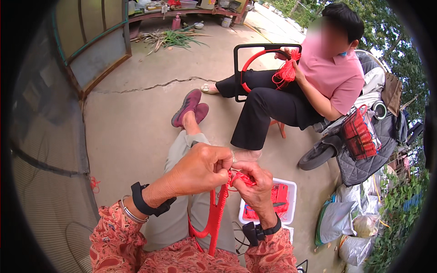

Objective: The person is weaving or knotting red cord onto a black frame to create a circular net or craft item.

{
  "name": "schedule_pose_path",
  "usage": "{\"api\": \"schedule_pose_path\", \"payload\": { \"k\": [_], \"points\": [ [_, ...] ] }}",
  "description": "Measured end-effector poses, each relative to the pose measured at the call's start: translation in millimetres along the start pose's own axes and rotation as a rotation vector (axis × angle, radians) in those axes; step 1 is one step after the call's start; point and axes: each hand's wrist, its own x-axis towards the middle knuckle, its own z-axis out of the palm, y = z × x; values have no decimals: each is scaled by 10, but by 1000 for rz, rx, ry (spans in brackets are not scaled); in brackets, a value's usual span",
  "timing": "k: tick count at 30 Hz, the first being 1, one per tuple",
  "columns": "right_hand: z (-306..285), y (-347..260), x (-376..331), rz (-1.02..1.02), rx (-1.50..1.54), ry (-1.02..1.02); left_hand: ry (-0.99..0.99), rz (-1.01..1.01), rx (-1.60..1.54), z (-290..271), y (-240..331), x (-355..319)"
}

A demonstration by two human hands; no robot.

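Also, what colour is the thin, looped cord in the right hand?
The thin, looped cord is red, best seen in the head view.

Sleeves (114,241): yours are coral-red with paisley print
Left wristband (139,200): black, worn by you
Bangles (129,212): silver, near your left wristband
Right wristband (251,234): yours is black, blocky
Trousers (166,223): pale grey-green
Shoes (185,108): your maroon pair
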Motion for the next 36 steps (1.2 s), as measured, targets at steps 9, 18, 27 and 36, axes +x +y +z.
{"api": "schedule_pose_path", "payload": {
  "k": [9,18,27,36],
  "points": [
    [16,13,19,-74,93,-38,86,-42,-362,42,-182,-107],
    [-63,-68,121,-121,132,-38,268,275,66,49,-158,-152],
    [-224,-217,430,-162,83,-397,426,410,166,75,-249,-185],
    [-27,-165,267,154,314,-405,385,394,128,-14,-296,-218]
  ]
}}
